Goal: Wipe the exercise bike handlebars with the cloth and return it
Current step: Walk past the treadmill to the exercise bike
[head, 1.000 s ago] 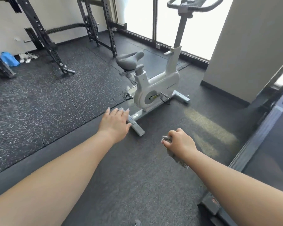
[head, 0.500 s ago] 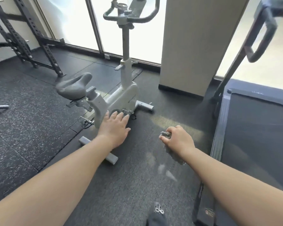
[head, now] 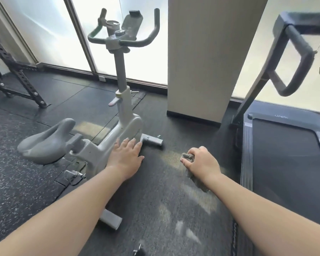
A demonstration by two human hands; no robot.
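Almost nothing here can be read. The one mark that looks like lettering stands on the front cover of the treadmill (head: 284, 141), a small pale logo at the head of the belt; it is too blurred and too small to make out its letters. The exercise bike (head: 118, 137) shows no legible brand on its white body from this angle, and the round dial on its handlebars (head: 124, 38) carries no number that can be made out. The cloth (head: 188, 157) bears no print that can be seen.
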